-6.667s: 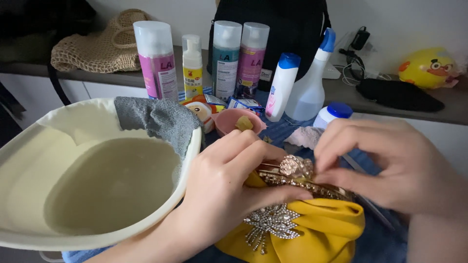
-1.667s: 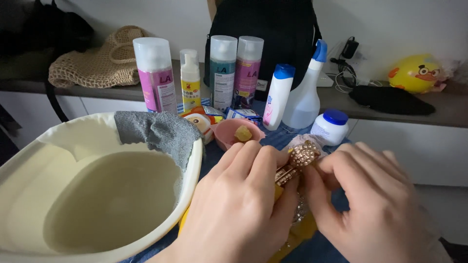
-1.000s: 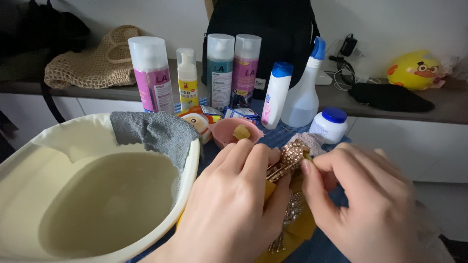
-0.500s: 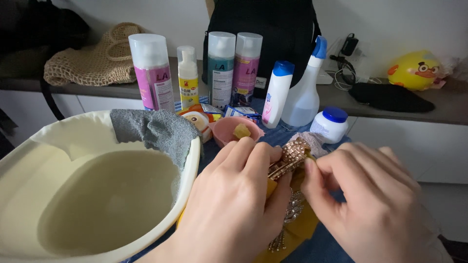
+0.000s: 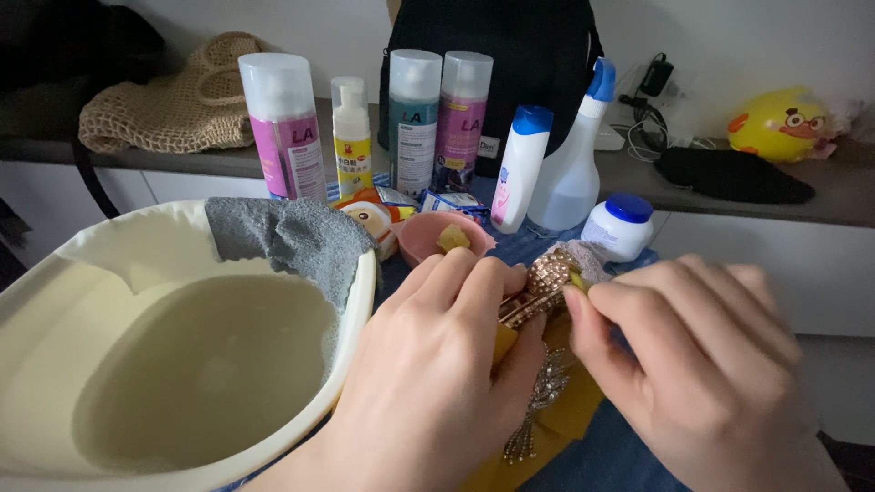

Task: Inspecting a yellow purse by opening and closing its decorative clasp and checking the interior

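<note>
While the left hand [image 5: 428,364] grips the yellow bag [image 5: 556,415] from the left, the right hand [image 5: 702,374] pinches its jewelled clasp [image 5: 547,278] from the right. Between the 2 hands, the clasp's long axis slants up to the right. A cream basin [image 5: 55,273] of water sits left.

1 head-worn camera looks down, close over both hands, facing the shelf [image 5: 273,162].

Both hands [image 5: 428,383] bare, no rings or sleeves.
</note>
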